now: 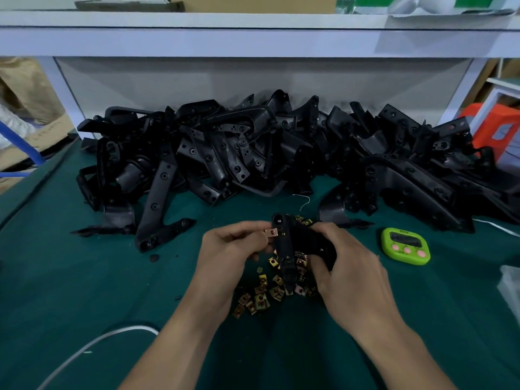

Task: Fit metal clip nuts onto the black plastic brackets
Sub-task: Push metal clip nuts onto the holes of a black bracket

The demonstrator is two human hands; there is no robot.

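Here, left hand [230,243] pinching a clip [271,232] against the bracket [289,249], right hand [346,263] curled round that bracket, loose clips [261,294] under both hands, bracket pile [253,147] beyond them.

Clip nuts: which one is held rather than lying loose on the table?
The clip nut pinched by the left hand against the bracket in the right hand; the loose nuts lie scattered on the green mat.

Bare L grip [229,249]; bare R grip [347,268]
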